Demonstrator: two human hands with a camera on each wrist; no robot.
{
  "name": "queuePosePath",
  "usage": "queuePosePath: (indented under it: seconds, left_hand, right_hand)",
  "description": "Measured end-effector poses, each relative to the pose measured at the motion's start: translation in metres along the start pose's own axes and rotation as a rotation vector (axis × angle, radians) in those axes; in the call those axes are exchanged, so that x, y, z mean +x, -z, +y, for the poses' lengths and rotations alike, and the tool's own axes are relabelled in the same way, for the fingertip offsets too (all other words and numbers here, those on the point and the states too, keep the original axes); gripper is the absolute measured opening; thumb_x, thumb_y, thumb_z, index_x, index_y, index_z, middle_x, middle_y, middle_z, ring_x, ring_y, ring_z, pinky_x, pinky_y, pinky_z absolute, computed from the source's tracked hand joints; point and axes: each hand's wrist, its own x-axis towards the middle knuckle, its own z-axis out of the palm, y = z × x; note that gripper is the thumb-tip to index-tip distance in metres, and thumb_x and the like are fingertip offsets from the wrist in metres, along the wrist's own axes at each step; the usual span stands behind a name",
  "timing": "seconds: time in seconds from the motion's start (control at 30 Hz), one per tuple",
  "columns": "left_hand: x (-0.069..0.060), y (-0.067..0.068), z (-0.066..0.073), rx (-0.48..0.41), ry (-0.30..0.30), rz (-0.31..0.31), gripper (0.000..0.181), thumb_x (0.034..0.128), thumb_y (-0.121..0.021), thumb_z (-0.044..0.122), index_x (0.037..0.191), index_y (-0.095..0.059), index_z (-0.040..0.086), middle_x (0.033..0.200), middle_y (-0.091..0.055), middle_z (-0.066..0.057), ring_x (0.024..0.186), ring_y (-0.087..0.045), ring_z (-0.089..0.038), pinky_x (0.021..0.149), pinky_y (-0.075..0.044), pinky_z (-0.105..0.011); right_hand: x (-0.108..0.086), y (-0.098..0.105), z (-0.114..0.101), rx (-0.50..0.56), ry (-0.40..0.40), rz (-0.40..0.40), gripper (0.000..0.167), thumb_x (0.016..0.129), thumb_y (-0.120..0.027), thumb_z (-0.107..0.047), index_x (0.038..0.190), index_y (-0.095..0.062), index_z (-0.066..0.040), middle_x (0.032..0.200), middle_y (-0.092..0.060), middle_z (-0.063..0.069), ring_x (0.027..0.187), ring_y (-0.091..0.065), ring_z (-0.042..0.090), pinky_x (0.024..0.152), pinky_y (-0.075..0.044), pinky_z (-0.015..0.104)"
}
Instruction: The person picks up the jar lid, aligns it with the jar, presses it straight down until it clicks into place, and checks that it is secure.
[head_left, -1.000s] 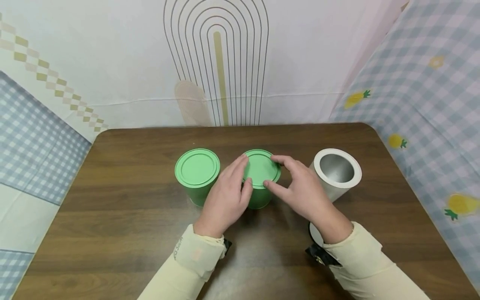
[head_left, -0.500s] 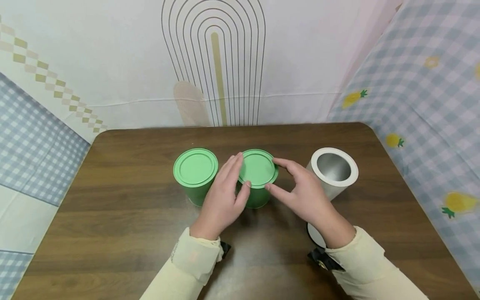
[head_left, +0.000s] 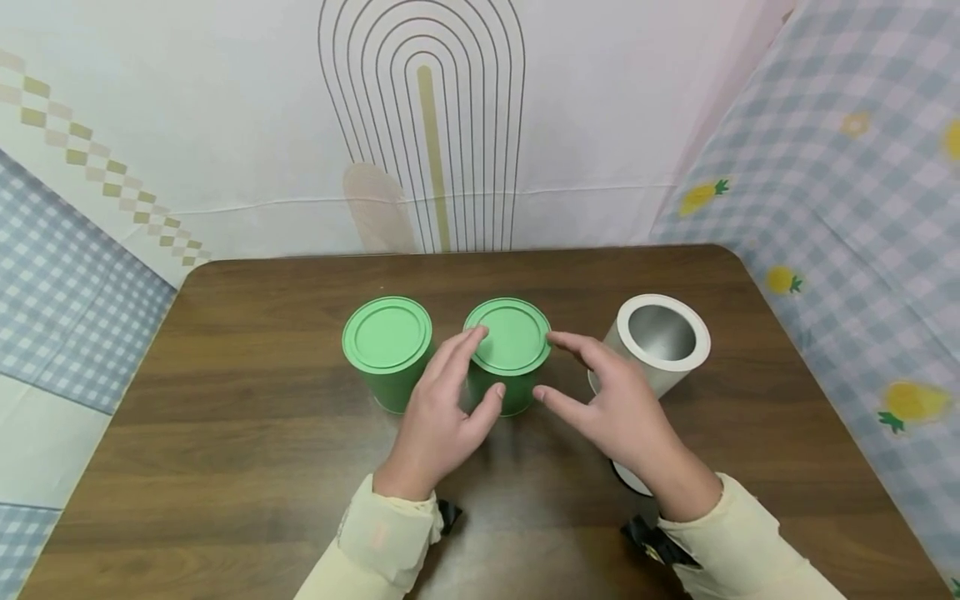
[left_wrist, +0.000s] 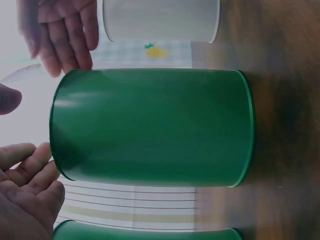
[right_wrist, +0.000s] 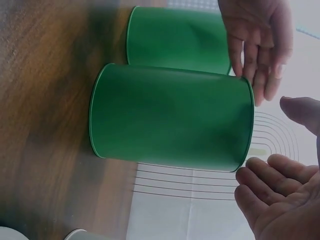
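Note:
Two green cans with lids stand upright on the brown table, the left can point(head_left: 387, 335) and the middle can point(head_left: 508, 335). On either side of the middle can's upper part are my left hand point(head_left: 441, 408) and my right hand point(head_left: 618, 400), fingers loosely spread. The left wrist view shows the middle can point(left_wrist: 150, 125) with my left hand point(left_wrist: 27, 195) by its lid end; whether the fingertips touch it cannot be told. In the right wrist view, my right hand point(right_wrist: 285, 195) is close to the same can point(right_wrist: 172, 117), palm facing it.
An open white cylinder point(head_left: 662, 337) with a silvery inside stands to the right, partly behind my right hand. Below it, a white round thing with a dark rim point(head_left: 632, 477) is half hidden by my right wrist. Patterned cloths point(head_left: 600, 125) hang behind and beside the table point(head_left: 247, 417).
Both hands have drawn back a little toward the near side and spread apart, uncovering more of the middle can's lid. The whole view has shifted slightly; the cans stand as before.

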Motion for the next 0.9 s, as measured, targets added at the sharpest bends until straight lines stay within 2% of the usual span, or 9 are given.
queuePosePath:
  seconds: [0.23, 0.57, 0.7, 0.9]
  left_hand:
    - [-0.004, -0.001, -0.002, -0.016, -0.022, 0.002, 0.059, 0.0902, -0.067, 0.017, 0.144, -0.051, 0.001, 0.142, -0.054, -0.009, 0.133, -0.051, -0.021, 0.108, -0.045, -0.041]
    - [-0.004, -0.004, 0.005, -0.071, -0.114, 0.036, 0.060, 0.0860, -0.071, 0.013, 0.141, -0.052, -0.002, 0.140, -0.056, -0.013, 0.131, -0.054, -0.026, 0.108, -0.045, -0.041]
    - [-0.005, -0.005, 0.009, -0.068, -0.135, 0.033, 0.063, 0.0850, -0.071, 0.013, 0.142, -0.051, -0.002, 0.140, -0.055, -0.014, 0.130, -0.054, -0.027, 0.107, -0.046, -0.041]
    - [-0.006, -0.008, 0.012, -0.043, -0.158, 0.022, 0.071, 0.0838, -0.071, 0.013, 0.147, -0.044, -0.003, 0.143, -0.050, -0.016, 0.130, -0.053, -0.029, 0.106, -0.047, -0.043]
  right_hand:
    - [-0.007, 0.000, -0.001, 0.026, 0.030, 0.021, 0.059, 0.083, -0.084, -0.020, 0.136, -0.061, -0.011, 0.133, -0.064, 0.004, 0.126, -0.058, 0.025, 0.102, -0.048, 0.050]
    - [-0.017, 0.006, -0.004, 0.011, 0.007, 0.040, 0.057, 0.083, -0.084, -0.023, 0.135, -0.062, -0.016, 0.131, -0.065, -0.002, 0.124, -0.060, 0.024, 0.100, -0.050, 0.049]
    - [-0.020, 0.007, -0.006, 0.002, 0.016, 0.049, 0.057, 0.082, -0.084, -0.023, 0.135, -0.062, -0.016, 0.131, -0.065, -0.003, 0.123, -0.060, 0.024, 0.099, -0.051, 0.048]
    - [-0.026, 0.007, -0.006, -0.013, 0.062, 0.072, 0.057, 0.081, -0.085, -0.020, 0.133, -0.064, -0.014, 0.129, -0.067, -0.004, 0.117, -0.064, 0.019, 0.096, -0.052, 0.041]
